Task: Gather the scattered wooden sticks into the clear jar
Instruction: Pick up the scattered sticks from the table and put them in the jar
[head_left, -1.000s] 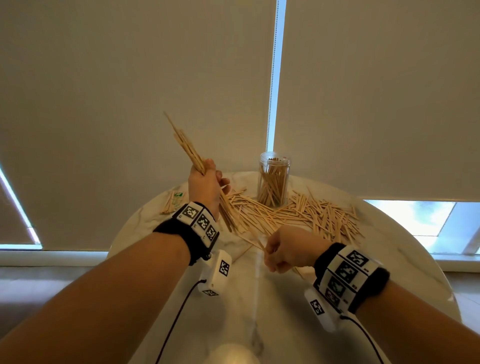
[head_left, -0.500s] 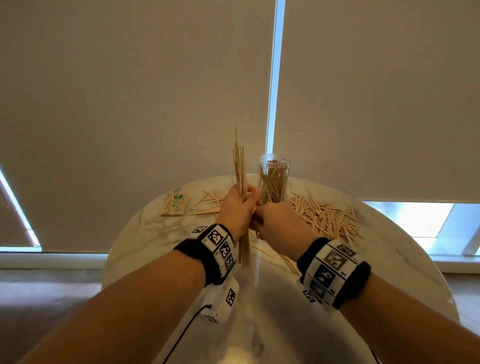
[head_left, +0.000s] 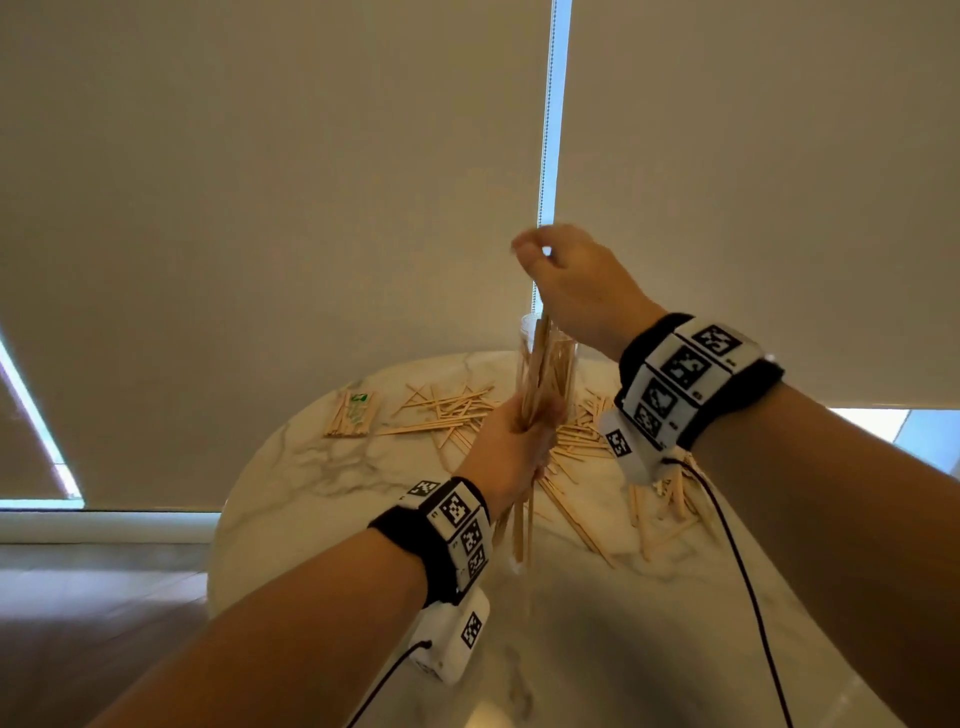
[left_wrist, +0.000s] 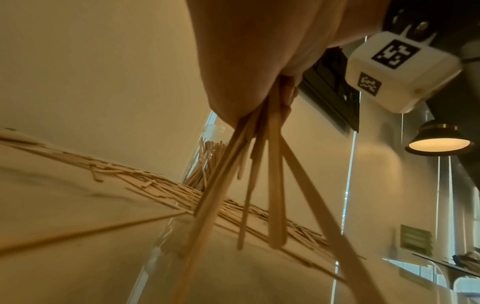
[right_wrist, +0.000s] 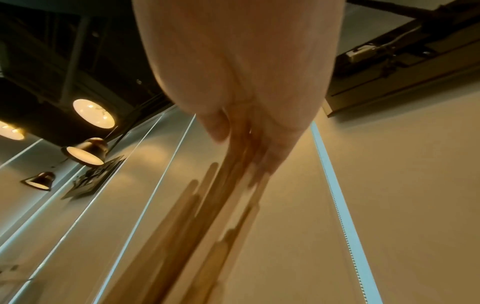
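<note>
My left hand (head_left: 511, 447) grips a bundle of wooden sticks (head_left: 521, 530) upright above the marble table (head_left: 337, 493), directly in front of the clear jar (head_left: 567, 371). The jar holds several sticks and is mostly hidden by the bundle. My right hand (head_left: 571, 286) is raised over the bundle's top, fingers curled down onto the upper stick ends. In the right wrist view the fingers (right_wrist: 272, 148) pinch blurred sticks (right_wrist: 182, 226). From the left wrist, the bundle (left_wrist: 275, 185) fans out below my hand (left_wrist: 246, 61), with the jar (left_wrist: 210, 148) behind. Loose sticks (head_left: 452, 410) lie scattered around the jar.
A small packet of sticks with a green label (head_left: 353, 413) lies at the table's far left. More loose sticks (head_left: 665, 493) are piled on the right, under my right wrist. Beige roller blinds (head_left: 260, 208) hang right behind the table. Wooden floor (head_left: 78, 623) lies left of the round edge.
My left hand swung its bundle from tilted left to upright and brought it in front of the jar. My right hand left the table and rose onto the bundle's top.
</note>
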